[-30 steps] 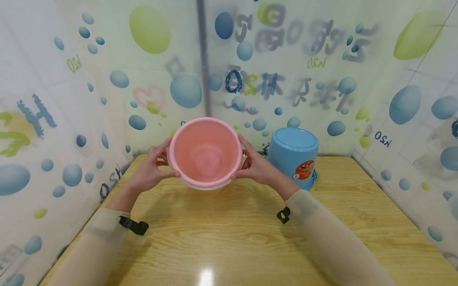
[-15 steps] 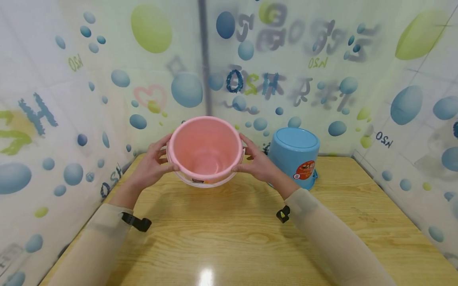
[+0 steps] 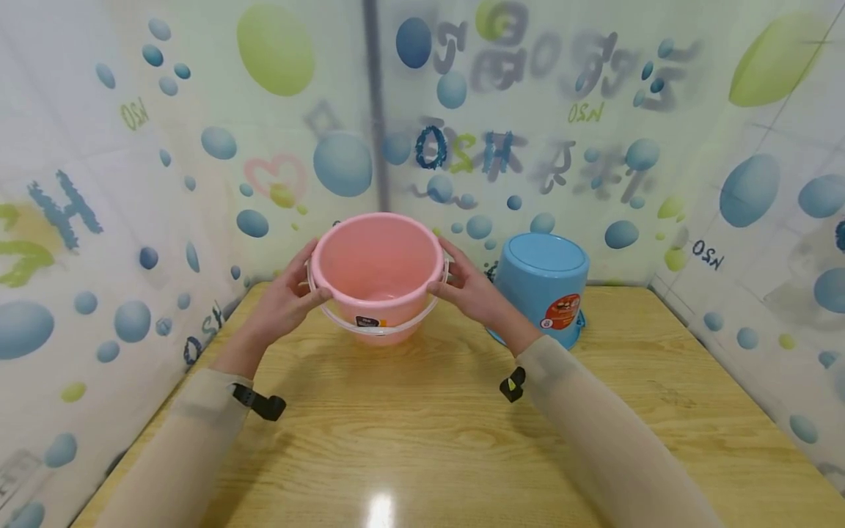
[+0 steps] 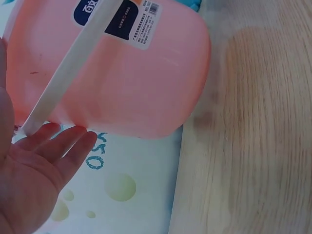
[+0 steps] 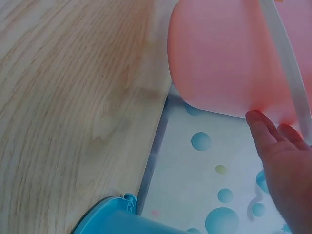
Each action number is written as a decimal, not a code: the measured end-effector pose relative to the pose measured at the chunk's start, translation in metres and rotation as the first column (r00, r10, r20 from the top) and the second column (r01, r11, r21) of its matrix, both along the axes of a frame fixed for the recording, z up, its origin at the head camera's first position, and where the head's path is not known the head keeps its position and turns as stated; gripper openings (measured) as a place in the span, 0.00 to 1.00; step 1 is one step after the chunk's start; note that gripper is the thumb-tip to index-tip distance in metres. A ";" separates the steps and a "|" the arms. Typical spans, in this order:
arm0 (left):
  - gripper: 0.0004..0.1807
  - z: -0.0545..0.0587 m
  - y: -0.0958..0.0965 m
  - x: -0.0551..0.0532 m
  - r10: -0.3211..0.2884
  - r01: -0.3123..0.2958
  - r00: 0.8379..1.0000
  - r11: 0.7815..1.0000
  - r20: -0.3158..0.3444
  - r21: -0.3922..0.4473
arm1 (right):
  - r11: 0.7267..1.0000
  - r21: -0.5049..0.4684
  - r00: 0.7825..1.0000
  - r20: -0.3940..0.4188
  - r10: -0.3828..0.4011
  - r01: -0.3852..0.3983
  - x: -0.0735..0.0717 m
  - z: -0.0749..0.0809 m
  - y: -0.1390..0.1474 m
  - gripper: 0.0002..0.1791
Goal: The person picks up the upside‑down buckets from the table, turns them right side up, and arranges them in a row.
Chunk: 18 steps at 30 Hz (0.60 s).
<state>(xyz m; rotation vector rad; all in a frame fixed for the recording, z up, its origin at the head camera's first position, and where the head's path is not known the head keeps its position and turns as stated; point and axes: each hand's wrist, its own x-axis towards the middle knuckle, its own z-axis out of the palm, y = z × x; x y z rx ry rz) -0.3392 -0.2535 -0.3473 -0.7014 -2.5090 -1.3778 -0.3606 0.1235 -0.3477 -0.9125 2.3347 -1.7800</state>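
Walls (image 3: 475,106) with blue and green dots (image 3: 343,163) line the left, right and back edges of the desk (image 3: 422,411); glare (image 3: 380,509) whitens its top.

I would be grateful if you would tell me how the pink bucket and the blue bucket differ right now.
The pink bucket is mouth up, while the blue bucket stands upside down, base uppermost. The left hand and right hand hold the pink bucket near its rim; neither grips the blue bucket. The pink bucket bears a dark label, the blue bucket a red sticker. Both are round and taper toward the base.
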 end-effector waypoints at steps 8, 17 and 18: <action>0.51 0.003 0.001 -0.005 0.060 -0.059 0.997 0.998 0.044 -0.039 | 0.999 0.030 0.998 0.038 -0.039 0.038 -0.008 -0.002 -0.006 0.51; 0.50 -0.003 0.004 -0.015 0.112 -0.107 0.982 0.993 0.151 -0.041 | 0.998 0.029 0.995 0.083 -0.060 0.057 -0.013 -0.003 -0.011 0.44; 0.50 -0.003 0.005 -0.015 0.113 -0.109 0.981 0.993 0.155 -0.036 | 0.998 0.027 0.994 0.088 -0.064 0.062 -0.014 -0.004 -0.011 0.44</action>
